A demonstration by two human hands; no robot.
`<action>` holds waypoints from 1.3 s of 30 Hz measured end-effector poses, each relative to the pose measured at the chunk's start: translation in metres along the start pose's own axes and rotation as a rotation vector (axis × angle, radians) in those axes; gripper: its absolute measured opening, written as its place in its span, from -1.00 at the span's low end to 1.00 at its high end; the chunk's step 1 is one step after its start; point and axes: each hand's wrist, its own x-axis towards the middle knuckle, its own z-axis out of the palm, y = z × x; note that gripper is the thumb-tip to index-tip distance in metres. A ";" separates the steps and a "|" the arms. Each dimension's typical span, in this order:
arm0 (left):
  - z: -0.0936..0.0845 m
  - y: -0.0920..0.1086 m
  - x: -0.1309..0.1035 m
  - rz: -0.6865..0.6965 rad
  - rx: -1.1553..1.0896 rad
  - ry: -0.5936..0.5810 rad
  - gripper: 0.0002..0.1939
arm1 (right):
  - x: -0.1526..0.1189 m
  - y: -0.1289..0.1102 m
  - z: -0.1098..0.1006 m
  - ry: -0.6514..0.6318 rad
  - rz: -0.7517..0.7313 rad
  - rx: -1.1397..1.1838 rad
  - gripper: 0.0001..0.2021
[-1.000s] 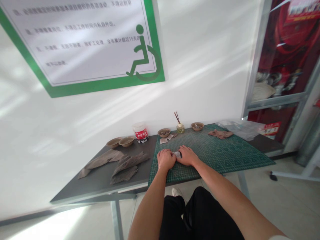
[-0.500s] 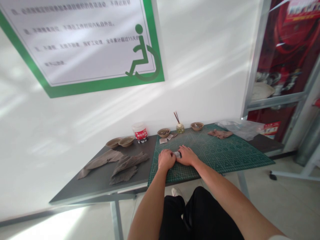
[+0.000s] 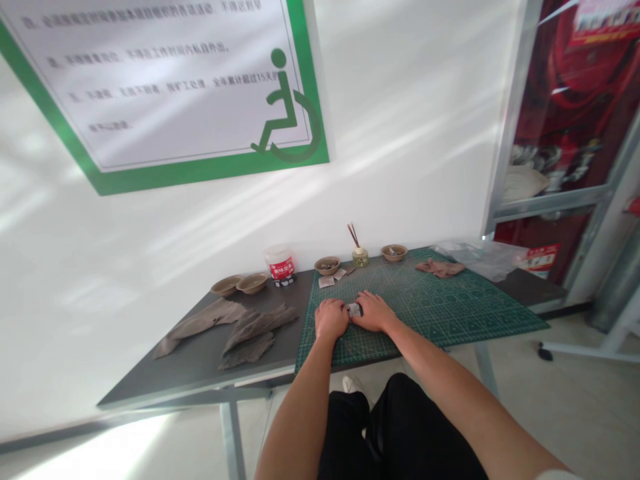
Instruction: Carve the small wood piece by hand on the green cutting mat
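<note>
My right hand (image 3: 373, 311) rests low over the green cutting mat (image 3: 425, 300), its fingers closed round the right end of a small pale grey piece (image 3: 354, 309) with a dark edge. What kind of piece it is, I cannot make out. Close by on the left is my left hand (image 3: 332, 318), fingers curled down and pressed together at the piece's left end. Whatever lies under those fingers is hidden. Just beyond my hands, small pale square pieces (image 3: 327, 283) lie on the mat in front of a brown bowl (image 3: 327, 265) holding small items.
Along the wall stand a reed diffuser (image 3: 360, 256), another small bowl (image 3: 394, 253), a red-labelled plastic jar (image 3: 281, 267) and two bowls (image 3: 252, 283). Grey-brown cloths (image 3: 255, 333) lie on the dark table at left. A crumpled cloth (image 3: 440, 268) and clear plastic bag (image 3: 483, 257) are at right.
My left hand has shifted slightly left, so a little more of the small pale piece shows between my hands. My right hand stays almost where it was.
</note>
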 end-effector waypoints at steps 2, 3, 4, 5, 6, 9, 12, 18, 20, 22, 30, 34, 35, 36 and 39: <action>0.000 0.000 0.001 0.032 -0.009 -0.021 -0.68 | 0.000 0.000 0.000 -0.001 -0.001 0.001 -0.44; 0.000 -0.001 0.001 0.045 -0.014 -0.027 -0.68 | 0.000 0.000 0.000 -0.001 -0.002 0.002 -0.44; 0.000 -0.001 0.001 0.058 -0.021 -0.032 -0.68 | 0.000 0.000 0.001 0.000 -0.005 0.003 -0.45; 0.000 -0.001 0.001 0.068 -0.026 -0.036 -0.68 | 0.000 0.000 0.001 0.000 -0.006 0.003 -0.45; 0.000 -0.001 0.001 0.074 -0.030 -0.040 -0.68 | 0.000 0.000 0.001 0.000 -0.006 0.003 -0.46; 0.000 0.000 0.001 0.063 -0.031 -0.040 -0.70 | 0.000 0.000 0.001 -0.003 -0.001 0.004 -0.45; 0.000 0.002 -0.002 0.032 -0.022 -0.007 -0.71 | 0.001 -0.001 0.001 -0.007 0.001 0.007 -0.43; -0.005 0.004 -0.003 -0.051 0.029 0.005 -0.69 | 0.000 -0.001 -0.001 -0.011 0.010 0.005 -0.43; -0.005 0.004 -0.002 -0.054 0.033 -0.015 -0.69 | 0.000 -0.001 -0.001 -0.010 0.009 0.006 -0.43; -0.004 0.003 -0.001 -0.024 0.023 -0.028 -0.68 | 0.000 -0.001 -0.001 -0.010 0.006 0.006 -0.44; -0.004 0.001 0.000 0.102 -0.034 -0.030 -0.67 | -0.001 -0.001 0.000 -0.001 0.001 0.004 -0.44; -0.009 0.005 -0.004 0.058 -0.013 -0.055 -0.69 | -0.001 -0.002 -0.002 -0.019 0.009 0.007 -0.44; -0.009 0.006 -0.005 0.039 -0.003 -0.048 -0.69 | -0.002 -0.003 -0.003 -0.022 0.009 0.006 -0.44; -0.009 0.007 -0.005 0.019 0.007 -0.036 -0.69 | -0.002 -0.004 -0.004 -0.020 0.008 0.006 -0.45; -0.009 0.008 -0.006 -0.030 0.038 -0.001 -0.69 | -0.003 -0.005 -0.006 -0.003 0.002 0.007 -0.47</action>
